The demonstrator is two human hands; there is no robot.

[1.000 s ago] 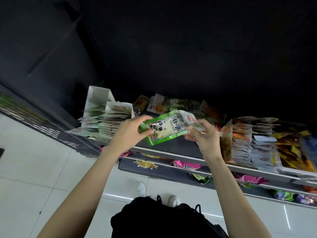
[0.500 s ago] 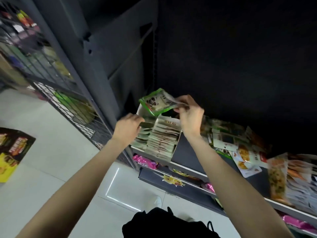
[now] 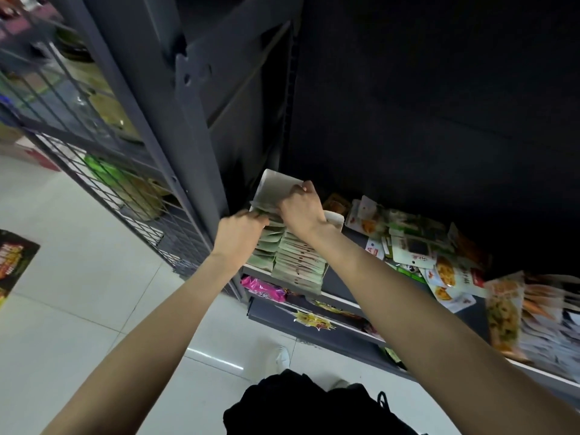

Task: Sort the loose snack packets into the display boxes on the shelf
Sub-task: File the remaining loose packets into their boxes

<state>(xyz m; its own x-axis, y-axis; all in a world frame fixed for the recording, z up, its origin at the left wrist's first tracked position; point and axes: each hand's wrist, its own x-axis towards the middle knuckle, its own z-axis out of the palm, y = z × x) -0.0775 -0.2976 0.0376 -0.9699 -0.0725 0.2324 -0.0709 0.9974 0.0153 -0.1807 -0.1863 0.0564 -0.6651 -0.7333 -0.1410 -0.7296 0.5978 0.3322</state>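
A white cardboard display box (image 3: 276,186) stands at the left end of the shelf (image 3: 340,300), holding two rows of pale green packets (image 3: 299,262). Both my hands are at the back of its left row. My right hand (image 3: 301,210) is closed over the green snack packet (image 3: 263,209), pressing it down in front of the box's back flap; only a thin green edge shows. My left hand (image 3: 241,227) grips the tops of the packets standing in the left row (image 3: 266,246). A heap of loose packets (image 3: 408,246) lies on the shelf to the right.
A second display box of orange and white packets (image 3: 533,312) stands at the right. A grey upright post (image 3: 188,127) and a wire mesh panel (image 3: 103,171) border the box on the left. Lower shelves (image 3: 314,328) hold more snacks. White floor tiles lie below.
My right hand has carried the green packet from above the box down into the back of the left row. My left hand has shifted back along that row. The view has swung left.
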